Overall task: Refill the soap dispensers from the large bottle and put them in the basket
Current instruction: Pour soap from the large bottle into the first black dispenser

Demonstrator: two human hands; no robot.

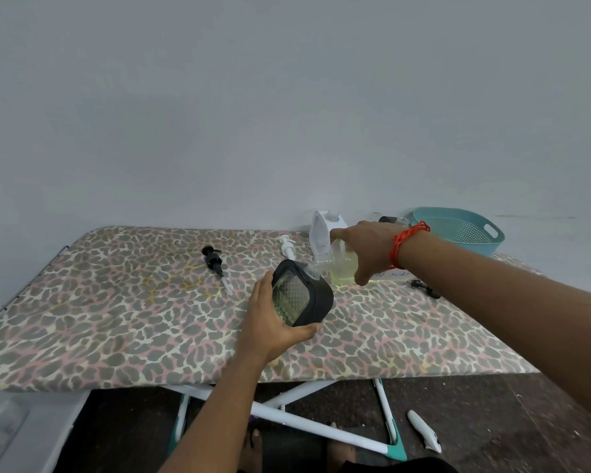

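Our left hand (270,322) grips a tilted black dispenser (301,295) holding yellow-green soap; our right hand (365,250) grips the tipped large bottle (338,264), necks touching. Teal basket (458,230) at the tabletop's (116,302) far right corner.

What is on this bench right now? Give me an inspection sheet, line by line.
Surface: leopard-print table, folding white legs below.
Job's things: large bottle of yellow soap tipped, mouth at the neck of the black dispenser; white dispenser behind; teal basket far right, no dispenser seen inside.
Clutter: black pump, white pump, another black part, paper label.
Grippers: left hand holds the black dispenser; right hand holds the large bottle.
Cables: nothing seen.
Surroundings: plain wall, dark floor, white object on it.
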